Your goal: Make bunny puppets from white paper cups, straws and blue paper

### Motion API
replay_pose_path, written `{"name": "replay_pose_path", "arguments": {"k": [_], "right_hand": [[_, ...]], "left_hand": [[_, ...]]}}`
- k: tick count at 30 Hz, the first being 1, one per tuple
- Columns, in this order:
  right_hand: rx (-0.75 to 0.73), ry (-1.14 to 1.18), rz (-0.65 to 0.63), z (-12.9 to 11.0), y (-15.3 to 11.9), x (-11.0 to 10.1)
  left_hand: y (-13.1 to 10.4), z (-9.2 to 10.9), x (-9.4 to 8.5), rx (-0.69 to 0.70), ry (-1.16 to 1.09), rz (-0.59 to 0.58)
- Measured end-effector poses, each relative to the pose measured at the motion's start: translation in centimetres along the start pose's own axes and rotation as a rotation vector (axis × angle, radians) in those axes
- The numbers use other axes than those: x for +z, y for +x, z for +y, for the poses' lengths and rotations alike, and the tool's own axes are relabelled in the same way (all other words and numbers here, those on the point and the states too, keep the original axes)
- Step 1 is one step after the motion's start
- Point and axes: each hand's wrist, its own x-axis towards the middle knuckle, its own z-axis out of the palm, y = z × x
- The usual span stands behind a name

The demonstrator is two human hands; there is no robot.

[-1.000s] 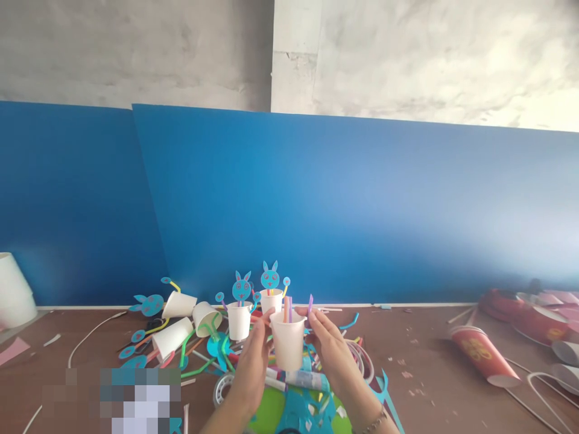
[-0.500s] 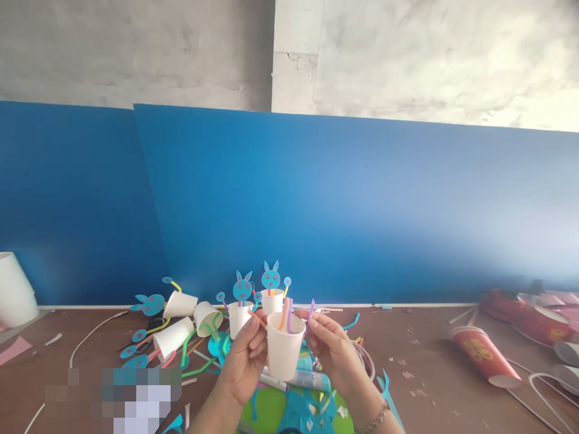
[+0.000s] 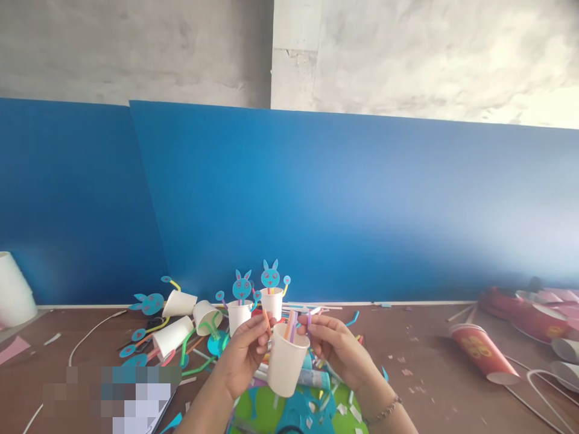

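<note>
A white paper cup (image 3: 286,367) hangs tilted between my hands, above the tabletop. Orange and purple straws (image 3: 292,325) rise inside it, and their bent ends stick out at both sides. My left hand (image 3: 249,346) pinches the end of an orange straw (image 3: 267,321) at the cup's left rim. On the right side, my right hand (image 3: 332,337) has its fingers closed on a purple straw (image 3: 309,320). Behind the cup stand two finished-looking cups with blue paper rabbit heads (image 3: 242,288), their straws ending in small blue discs.
Several tipped white cups (image 3: 180,302) with straws and blue cutouts lie at left. Below my hands are a green mat (image 3: 246,410), blue paper scraps (image 3: 298,410) and loose straws. A red paper cup (image 3: 484,354) and white cable (image 3: 538,392) lie right. A blue partition (image 3: 316,205) backs the table.
The held cup has dropped slightly and tilted more. The orange straw's end points more upright in my left fingers, and the purple straw's end now shows less above my right fingers.
</note>
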Motion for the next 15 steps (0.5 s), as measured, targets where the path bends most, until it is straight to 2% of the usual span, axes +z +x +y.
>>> {"name": "replay_pose_path", "arguments": {"k": [8,15], "right_hand": [[-0.017,-0.116,-0.048,-0.10,-0.09,0.00],[-0.051,-0.323,-0.065,-0.55,-0.44,0.01]], "left_hand": [[-0.54,0.90,-0.13,-0.100,0.026,-0.066],[-0.58,0.80,-0.24,-0.176,0.041,-0.086]]}}
